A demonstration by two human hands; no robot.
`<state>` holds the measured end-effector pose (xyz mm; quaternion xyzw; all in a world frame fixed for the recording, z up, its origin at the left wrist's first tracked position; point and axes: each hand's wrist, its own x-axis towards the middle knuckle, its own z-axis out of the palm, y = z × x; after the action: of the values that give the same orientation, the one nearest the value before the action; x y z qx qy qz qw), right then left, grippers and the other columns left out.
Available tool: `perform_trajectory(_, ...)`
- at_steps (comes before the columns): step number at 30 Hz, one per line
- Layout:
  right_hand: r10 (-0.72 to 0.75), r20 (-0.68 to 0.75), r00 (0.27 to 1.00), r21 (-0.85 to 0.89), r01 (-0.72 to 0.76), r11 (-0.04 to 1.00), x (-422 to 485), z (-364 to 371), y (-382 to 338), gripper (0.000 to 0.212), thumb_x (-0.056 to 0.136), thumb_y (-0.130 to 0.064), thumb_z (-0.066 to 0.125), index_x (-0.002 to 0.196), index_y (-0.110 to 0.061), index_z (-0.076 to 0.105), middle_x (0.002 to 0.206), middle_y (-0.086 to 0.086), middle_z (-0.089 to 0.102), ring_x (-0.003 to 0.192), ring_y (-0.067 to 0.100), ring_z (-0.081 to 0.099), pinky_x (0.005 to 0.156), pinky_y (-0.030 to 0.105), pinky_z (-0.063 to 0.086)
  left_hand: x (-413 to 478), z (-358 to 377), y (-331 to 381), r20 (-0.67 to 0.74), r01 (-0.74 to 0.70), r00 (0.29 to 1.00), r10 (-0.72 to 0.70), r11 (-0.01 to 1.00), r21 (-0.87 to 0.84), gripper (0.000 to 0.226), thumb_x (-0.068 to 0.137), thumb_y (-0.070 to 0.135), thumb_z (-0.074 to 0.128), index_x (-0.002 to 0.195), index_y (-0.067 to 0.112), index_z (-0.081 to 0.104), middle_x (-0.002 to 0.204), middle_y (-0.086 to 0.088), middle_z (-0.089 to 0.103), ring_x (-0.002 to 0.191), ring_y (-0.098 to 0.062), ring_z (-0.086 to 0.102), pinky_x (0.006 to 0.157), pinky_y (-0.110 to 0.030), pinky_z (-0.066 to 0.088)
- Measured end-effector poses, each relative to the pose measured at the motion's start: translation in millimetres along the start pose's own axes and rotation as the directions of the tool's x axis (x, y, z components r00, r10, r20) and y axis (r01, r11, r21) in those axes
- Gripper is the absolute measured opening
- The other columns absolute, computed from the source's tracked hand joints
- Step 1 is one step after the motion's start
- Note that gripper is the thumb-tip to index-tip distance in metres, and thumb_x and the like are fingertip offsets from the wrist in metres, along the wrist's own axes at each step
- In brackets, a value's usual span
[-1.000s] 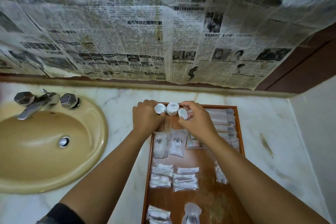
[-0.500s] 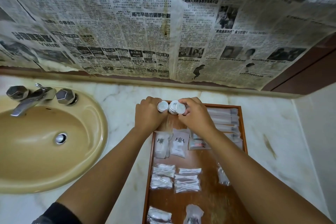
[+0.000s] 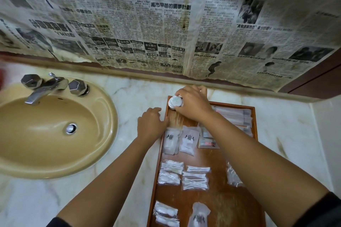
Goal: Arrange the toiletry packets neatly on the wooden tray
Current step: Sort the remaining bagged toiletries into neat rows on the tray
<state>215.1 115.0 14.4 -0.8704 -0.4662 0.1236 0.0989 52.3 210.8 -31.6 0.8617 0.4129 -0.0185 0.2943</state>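
The wooden tray (image 3: 217, 206) lies on the marble counter, right of the sink. My right hand (image 3: 193, 105) is shut on small round white containers (image 3: 175, 102) at the tray's far left corner; how many it covers is hidden. My left hand (image 3: 150, 125) rests against the tray's left rim with curled fingers and holds nothing. Below the hands lie two white sachets with a dark emblem (image 3: 171, 141) (image 3: 190, 141), clear cotton swab packets (image 3: 195, 180) and long toothbrush packets (image 3: 234, 116) along the far right side.
A beige sink (image 3: 55, 134) with a chrome faucet (image 3: 42, 86) fills the left. Newspaper-covered wall (image 3: 166, 24) rises just behind the tray. More clear packets lie at the tray's near end (image 3: 166, 214) (image 3: 199, 214) and right side (image 3: 233, 176). A white side wall (image 3: 330, 134) bounds the counter.
My left hand let go of the round containers and drew back to the tray's left rim. My right hand gathered the containers and moved them left into the far corner.
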Motion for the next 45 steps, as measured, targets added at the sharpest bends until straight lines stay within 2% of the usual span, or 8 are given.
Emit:
perform_trajectory(7, -0.033, 0.026, 0.999, -0.104, 0.036, 0.994, 11.2, 8.4, -6.6, 0.038, 0.09, -0.057, 0.058, 0.117, -0.031, 0.065, 0.114, -0.008, 0.069, 0.118, 0.021, 0.051, 0.105, 0.049, 0.018, -3.4, 0.8, 8.7, 0.034, 0.024, 0.999, -0.023, 0.999, -0.028, 0.031, 0.095, 0.034, 0.056, 0.121, 0.023, 0.071, 0.108, 0.003, 0.073, 0.101, -0.024, 0.069, 0.09, -0.039, 0.052)
perform_trajectory(19, -0.012, 0.009, 1.0, -0.023, 0.012, 1.0, -4.1, -0.6, -1.7, 0.063, 0.086, -0.06, 0.066, 0.14, -0.032, 0.051, 0.136, -0.006, 0.059, 0.134, 0.019, 0.044, 0.115, 0.052, 0.005, -7.5, 1.8, 10.3, 0.051, 0.018, 0.999, -0.012, 0.993, -0.119, 0.03, 0.097, 0.029, 0.059, 0.122, 0.015, 0.069, 0.109, -0.005, 0.069, 0.099, -0.024, 0.066, 0.083, -0.036, 0.053)
perform_trajectory(22, 0.022, -0.081, 0.996, 0.045, -0.019, 0.999, -33.2, -13.6, 7.1, 0.062, 0.086, -0.057, 0.068, 0.14, -0.031, 0.051, 0.137, -0.008, 0.057, 0.135, 0.016, 0.043, 0.117, 0.049, 0.011, -15.1, -4.4, 16.1, -0.046, -0.079, 0.996, 0.078, 0.997, -0.023, 0.035, 0.098, 0.035, 0.061, 0.126, 0.015, 0.067, 0.115, -0.008, 0.067, 0.103, -0.027, 0.064, 0.085, -0.041, 0.054)
perform_trajectory(25, 0.101, -0.142, 0.985, 0.113, -0.085, 0.99, -87.0, -23.4, 24.5, 0.056, 0.088, -0.049, 0.07, 0.139, -0.03, 0.053, 0.135, -0.007, 0.057, 0.132, 0.018, 0.044, 0.113, 0.042, 0.023, -29.2, -11.4, 26.4, -0.137, -0.237, 0.958, 0.253, 0.964, 0.123, 0.027, 0.095, 0.031, 0.061, 0.114, 0.014, 0.07, 0.104, -0.01, 0.068, 0.093, -0.033, 0.062, 0.075, -0.045, 0.054)
perform_trajectory(30, 0.298, -0.154, 0.942, 0.239, -0.257, 0.936, -209.9, -19.7, 56.9, 0.049, 0.09, -0.041, 0.071, 0.135, -0.028, 0.058, 0.138, -0.003, 0.058, 0.129, 0.019, 0.048, 0.107, 0.037, 0.041, -77.0, -7.6, 68.9, -0.125, -0.462, 0.867, 0.483, 0.871, 0.164, 0.026, 0.092, 0.026, 0.066, 0.115, 0.014, 0.071, 0.107, -0.012, 0.069, 0.091, -0.035, 0.061, 0.072, -0.043, 0.053)
perform_trajectory(35, 0.535, -0.144, 0.832, 0.323, -0.472, 0.82, -319.4, -11.0, 89.3, 0.044, 0.089, -0.039, 0.073, 0.13, -0.029, 0.062, 0.132, -0.005, 0.061, 0.124, 0.017, 0.052, 0.101, 0.03, 0.045, -128.5, 39.7, 121.3, 0.076, -0.648, 0.762, 0.644, 0.755, 0.098, 0.031, 0.089, 0.03, 0.063, 0.113, 0.014, 0.073, 0.108, -0.011, 0.071, 0.097, -0.033, 0.064, 0.081, -0.042, 0.055)
perform_trajectory(42, 0.844, -0.104, 0.526, 0.529, -0.689, 0.495, -432.9, 3.9, 143.4, 0.034, 0.093, -0.027, 0.071, 0.126, -0.025, 0.063, 0.128, -0.003, 0.059, 0.109, 0.017, 0.061, 0.092, 0.031, 0.051, -182.8, 114.3, 184.0, 0.327, -0.811, 0.574, 0.751, 0.576, 0.1, 0.023, 0.084, 0.033, 0.067, 0.102, 0.022, 0.076, 0.101, -0.004, 0.074, 0.092, -0.028, 0.066, 0.076, -0.036, 0.053)
perform_trajectory(45, 0.909, -0.011, 0.417, 0.534, -0.766, 0.358, -464.6, 15.8, 153.9, 0.039, 0.093, -0.03, 0.071, 0.129, -0.023, 0.059, 0.131, 0.001, 0.053, 0.104, 0.019, 0.062, 0.088, 0.031, 0.05, -205.1, 146.3, 201.3, 0.451, -0.821, 0.541, 0.71, 0.562, 0.101, 0.034, 0.088, 0.037, 0.06, 0.115, 0.022, 0.073, 0.105, -0.004, 0.073, 0.097, -0.029, 0.066, 0.082, -0.036, 0.049)
